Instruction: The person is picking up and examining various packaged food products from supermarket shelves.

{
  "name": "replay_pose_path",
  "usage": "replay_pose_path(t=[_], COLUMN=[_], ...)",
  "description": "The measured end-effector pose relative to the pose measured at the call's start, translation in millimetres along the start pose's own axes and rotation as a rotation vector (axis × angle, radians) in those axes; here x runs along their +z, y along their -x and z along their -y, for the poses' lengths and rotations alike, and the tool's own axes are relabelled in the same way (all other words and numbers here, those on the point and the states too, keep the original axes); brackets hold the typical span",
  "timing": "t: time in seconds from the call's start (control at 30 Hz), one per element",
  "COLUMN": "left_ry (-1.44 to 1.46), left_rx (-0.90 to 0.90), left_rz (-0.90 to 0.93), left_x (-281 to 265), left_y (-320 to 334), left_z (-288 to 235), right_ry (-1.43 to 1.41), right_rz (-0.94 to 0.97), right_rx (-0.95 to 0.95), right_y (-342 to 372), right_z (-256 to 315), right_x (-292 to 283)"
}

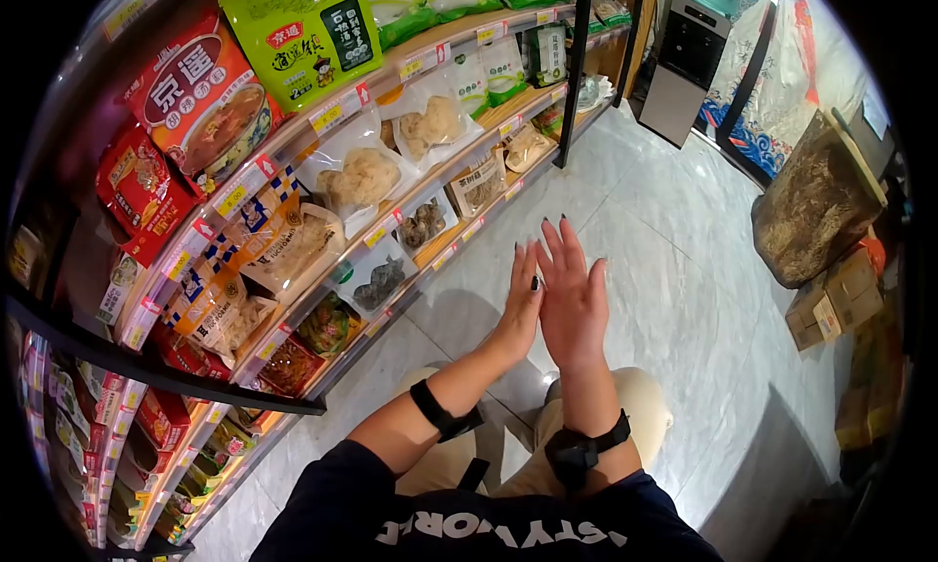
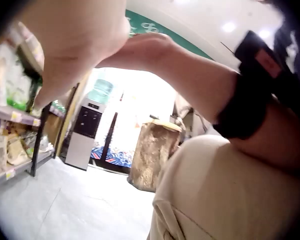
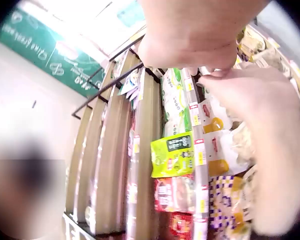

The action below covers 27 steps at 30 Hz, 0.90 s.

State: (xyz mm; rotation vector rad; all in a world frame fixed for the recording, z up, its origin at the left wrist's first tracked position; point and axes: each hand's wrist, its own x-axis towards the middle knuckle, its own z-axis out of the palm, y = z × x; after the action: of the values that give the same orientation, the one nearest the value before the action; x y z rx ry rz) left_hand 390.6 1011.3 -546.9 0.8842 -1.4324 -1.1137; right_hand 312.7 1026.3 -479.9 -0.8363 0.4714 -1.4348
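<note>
In the head view the left hand (image 1: 520, 303) and the right hand (image 1: 573, 308) are side by side above the floor, touching along their inner edges, fingers straight and pointing away from the body. Neither holds anything. The left wrist view shows a hand (image 2: 85, 35) large at the upper left, with the other forearm behind it. In the right wrist view, the near hand (image 3: 195, 35) fills the top and the other hand (image 3: 250, 92) meets it from the right. Black straps circle both forearms.
Shelves of packaged food stand at the left, with a green pouch (image 1: 305, 42), a red noodle-style packet (image 1: 203, 103) and clear bags (image 1: 360, 176). A water dispenser (image 1: 684, 68) stands ahead; a brown stump-like block (image 1: 816, 200) and cardboard boxes (image 1: 835, 298) are at the right.
</note>
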Motion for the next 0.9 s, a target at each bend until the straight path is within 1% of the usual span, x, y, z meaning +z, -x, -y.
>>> replay_pose_path(t=[0.03,0.13,0.17,0.2,0.27,0.33,0.4,0.43,0.5,0.6,0.63,0.73,0.77,0.83,0.87,0.9], left_ry=[0.098,-0.102,-0.224,-0.352,-0.603,-0.713,-0.818,-0.81,-0.786,-0.861,-0.879,-0.882,-0.825,-0.722,-0.762,-0.8], left_rx=[-0.004,0.255,0.22,0.274,0.38,0.49,0.613,0.681,0.819,0.896,0.868,0.784,0.711,0.561,0.506,0.455], left_rz=[0.052,0.138,0.101,0.076,0.03,0.111,0.222,0.272,0.38,0.438,0.46,0.379,0.332,0.237,0.216,0.193], left_x=[3,13,17,18,22,22,19,15,9,11,14,25,26,21,14,4], left_y=[3,10,7,7,7,0,-7,-14,-29,-46,-51,-55,-54,-51,-45,-37], left_z=[-4,-51,-64,-68,-76,-87,-95,-96,-94,-81,-77,-60,-52,-32,-22,-10], right_ry=[0.15,0.283,0.13,-0.023,-0.227,-0.489,-0.591,-0.644,-0.661,-0.576,-0.519,-0.551,-0.471,-0.496,-0.508,-0.57], right_rz=[-0.018,0.021,0.011,0.001,0.029,0.104,0.141,0.155,0.147,0.049,-0.019,-0.182,-0.163,-0.137,-0.122,-0.084], right_rx=[-0.045,-0.116,-0.093,-0.071,-0.024,0.057,0.088,0.095,0.083,0.011,-0.007,-0.08,-0.116,-0.197,-0.234,-0.222], right_y=[3,-1,-1,-1,-3,-8,-10,-8,-2,9,11,17,17,12,10,10], right_z=[-3,-9,-8,-7,-5,-4,1,2,10,23,27,41,45,47,48,49], right_x=[10,3,4,4,3,-3,-5,-6,-7,-12,-13,-16,-18,-18,-17,-17])
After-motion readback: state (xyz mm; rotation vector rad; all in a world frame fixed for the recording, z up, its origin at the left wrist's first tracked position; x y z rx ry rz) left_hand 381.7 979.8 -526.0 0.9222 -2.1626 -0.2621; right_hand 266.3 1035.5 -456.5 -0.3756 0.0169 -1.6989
